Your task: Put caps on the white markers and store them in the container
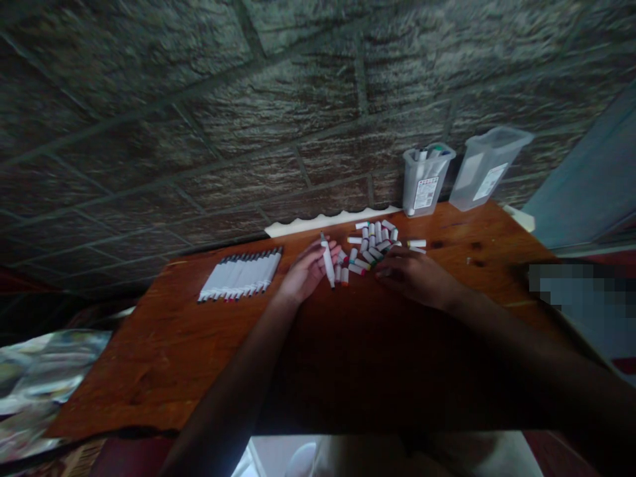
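Note:
My left hand (309, 267) holds a white marker (328, 262) upright in its fingers, near the middle of a wooden table (163, 358). My right hand (413, 275) rests palm down just right of it, its fingers reaching into a loose pile of marker caps (373, 245). What those fingers pinch, if anything, is hidden. A tidy row of white markers (242, 273) lies side by side to the left of my left hand.
Two clear plastic containers stand at the table's back right against a dark brick wall: one (425, 177) holds a few markers, the other (487, 168) looks empty. A white scalloped strip (318, 221) runs along the wall's base. Crumpled plastic (34, 371) lies off the table's left.

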A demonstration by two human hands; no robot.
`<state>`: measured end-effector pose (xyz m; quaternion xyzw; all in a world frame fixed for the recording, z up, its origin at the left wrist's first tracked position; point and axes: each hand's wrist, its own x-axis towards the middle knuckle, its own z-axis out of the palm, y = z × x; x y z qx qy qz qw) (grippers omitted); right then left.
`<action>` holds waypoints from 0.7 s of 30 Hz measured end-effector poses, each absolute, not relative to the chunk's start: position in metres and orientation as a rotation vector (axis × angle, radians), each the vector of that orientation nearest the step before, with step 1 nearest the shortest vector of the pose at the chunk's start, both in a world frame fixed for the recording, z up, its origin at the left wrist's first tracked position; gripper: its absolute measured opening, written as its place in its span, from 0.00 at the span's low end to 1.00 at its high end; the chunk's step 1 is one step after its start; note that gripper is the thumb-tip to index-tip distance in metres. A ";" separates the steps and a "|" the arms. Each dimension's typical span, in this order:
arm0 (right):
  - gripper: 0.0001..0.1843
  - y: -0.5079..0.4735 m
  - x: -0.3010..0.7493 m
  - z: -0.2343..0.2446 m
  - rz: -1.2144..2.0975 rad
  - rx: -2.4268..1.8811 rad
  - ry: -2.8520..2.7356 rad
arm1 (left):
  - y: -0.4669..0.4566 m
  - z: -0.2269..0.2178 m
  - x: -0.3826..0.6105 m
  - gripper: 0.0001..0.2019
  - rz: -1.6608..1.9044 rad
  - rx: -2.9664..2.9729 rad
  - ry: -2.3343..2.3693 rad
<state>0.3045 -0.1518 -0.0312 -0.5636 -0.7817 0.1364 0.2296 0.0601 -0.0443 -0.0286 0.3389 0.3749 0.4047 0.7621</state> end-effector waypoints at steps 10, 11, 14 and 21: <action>0.12 -0.155 0.295 -0.028 0.512 -1.491 -2.077 | -0.045 -0.029 0.060 0.15 0.872 0.752 0.828; 0.13 -0.156 0.293 -0.027 0.515 -1.486 -2.055 | -0.044 -0.029 0.060 0.15 0.873 0.746 0.831; 0.17 -0.157 0.290 -0.024 0.508 -1.496 -2.003 | -0.044 -0.029 0.060 0.14 0.882 0.725 0.843; 0.10 -0.159 0.291 -0.021 0.520 -1.435 -1.988 | -0.042 -0.030 0.060 0.15 0.876 0.700 0.851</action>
